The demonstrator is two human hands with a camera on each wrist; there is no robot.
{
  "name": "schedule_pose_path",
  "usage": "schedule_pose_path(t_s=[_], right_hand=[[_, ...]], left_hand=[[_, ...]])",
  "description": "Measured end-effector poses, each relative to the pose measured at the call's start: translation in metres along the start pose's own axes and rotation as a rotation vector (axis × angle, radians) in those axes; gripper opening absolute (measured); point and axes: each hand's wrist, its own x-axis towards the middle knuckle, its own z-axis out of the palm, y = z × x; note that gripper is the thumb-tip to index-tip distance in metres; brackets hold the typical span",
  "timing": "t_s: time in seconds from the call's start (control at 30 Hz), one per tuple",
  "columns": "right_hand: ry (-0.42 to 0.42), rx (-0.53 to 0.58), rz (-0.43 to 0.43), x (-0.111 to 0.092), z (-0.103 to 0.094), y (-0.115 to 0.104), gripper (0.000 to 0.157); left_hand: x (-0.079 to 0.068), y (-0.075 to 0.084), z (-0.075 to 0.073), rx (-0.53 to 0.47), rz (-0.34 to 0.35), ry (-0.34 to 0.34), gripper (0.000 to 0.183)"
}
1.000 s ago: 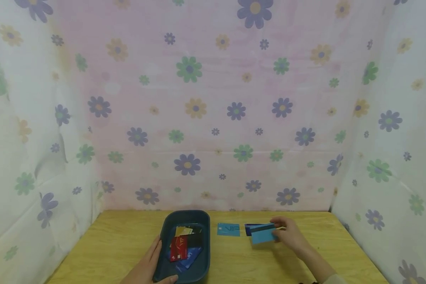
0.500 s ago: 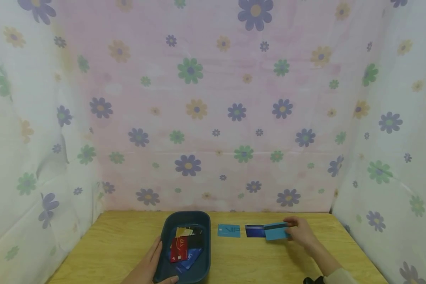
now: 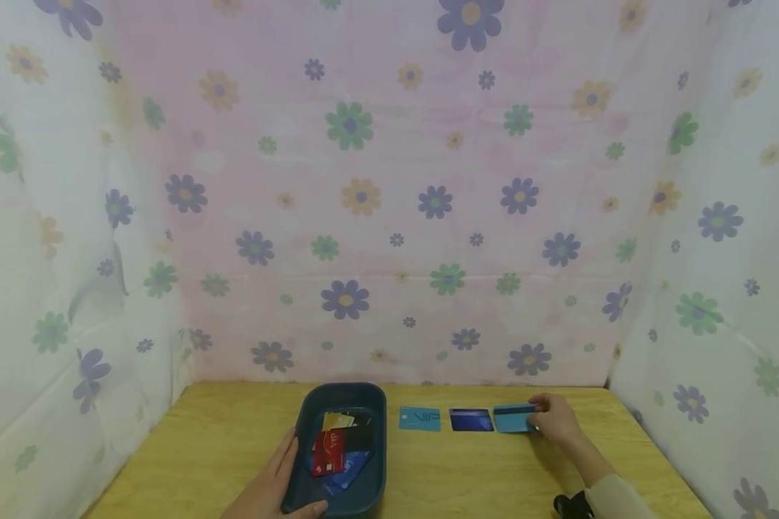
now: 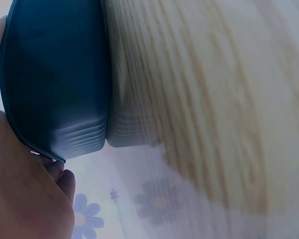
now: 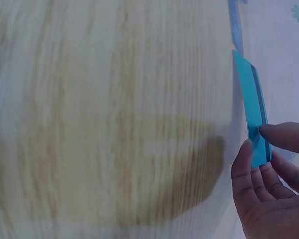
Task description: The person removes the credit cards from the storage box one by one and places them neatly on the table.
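Observation:
In the head view my right hand pinches the right end of a light blue card with a dark stripe. The right wrist view has thumb and fingertips on that card, close over the table. Just left of it lies a dark blue card, then a light blue VIP card. My left hand holds a dark blue-green tray by its left side and near rim. Inside, a red VIP card overlaps blue, black and yellowish cards.
The wood-grain table ends at a flower-printed curtain behind, with more of the same cloth at both sides. A black object shows at my right wrist beside the light sleeve.
My right hand has carried the light blue card rightward and down, from over the dark blue card to beside it. The dark blue card is now uncovered. My left hand stays on the tray.

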Motion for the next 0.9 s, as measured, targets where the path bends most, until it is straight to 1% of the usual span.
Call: schedule_pose_path(t_s=[0.13,0.33,0.43,0.57,0.73,0.9], right_hand=[[-0.025,-0.089,-0.011,0.001,0.002,0.002,0.048],[-0.047,-0.297,-0.078,0.005,0.003,-0.003,0.052],[-0.050,-0.354,-0.100,0.006,0.004,-0.005,0.052],[-0.058,-0.377,-0.095,0.008,0.004,-0.004,0.051],[-0.077,-0.341,-0.078,0.011,0.004,-0.001,0.048],[-0.093,-0.331,-0.101,0.012,0.002,0.000,0.045]], left_hand=[[0.002,0.001,-0.001,0.006,-0.011,-0.016,0.122],[0.002,0.002,-0.001,0.009,-0.015,-0.023,0.122],[0.002,0.002,-0.002,0.011,-0.021,-0.024,0.121],[0.001,0.002,-0.002,0.012,-0.014,-0.019,0.121],[0.001,0.000,-0.001,0.021,0.009,-0.006,0.120],[0.000,0.000,-0.001,0.023,0.000,-0.008,0.121]])
